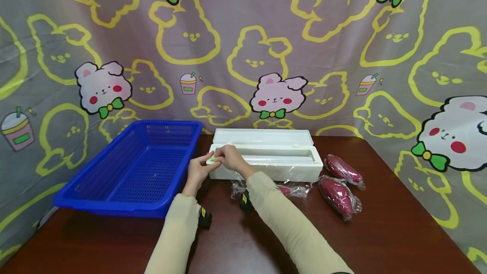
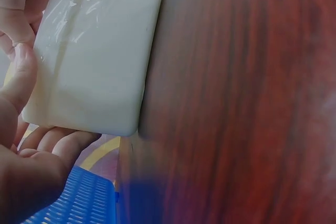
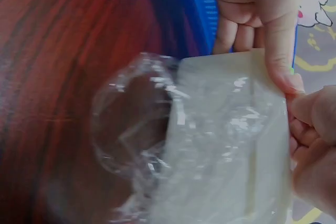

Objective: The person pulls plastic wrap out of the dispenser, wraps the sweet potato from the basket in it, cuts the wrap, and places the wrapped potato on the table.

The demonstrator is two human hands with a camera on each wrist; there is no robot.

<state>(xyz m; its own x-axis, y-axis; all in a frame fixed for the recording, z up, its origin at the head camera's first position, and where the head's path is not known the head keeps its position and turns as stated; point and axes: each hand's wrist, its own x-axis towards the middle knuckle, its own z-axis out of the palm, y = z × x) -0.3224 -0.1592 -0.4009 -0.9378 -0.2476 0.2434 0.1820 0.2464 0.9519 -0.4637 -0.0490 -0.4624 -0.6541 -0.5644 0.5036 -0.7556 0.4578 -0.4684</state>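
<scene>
A long white cling film dispenser box (image 1: 266,172) stands on the table with its lid (image 1: 262,137) raised. A pale roll (image 1: 281,158) lies in its trough. My left hand (image 1: 198,171) grips the box's left end, thumb above and fingers around the end, as the left wrist view shows. Beside it my right hand (image 1: 232,159) has curled fingers at a small green-and-white piece (image 1: 212,159), seemingly pinching it; the hold is partly hidden. The thumbs nearly meet in the right wrist view. Clear film (image 3: 131,114) hangs crumpled over the box's front.
Left of the box is a blue plastic basket (image 1: 152,172). Two dark-red, sweet-potato-like pieces (image 1: 336,195) wrapped in film lie to the right. Another red piece (image 1: 283,190) shows partly in front of the box. A patterned curtain (image 1: 236,54) rises behind the brown table (image 1: 380,240).
</scene>
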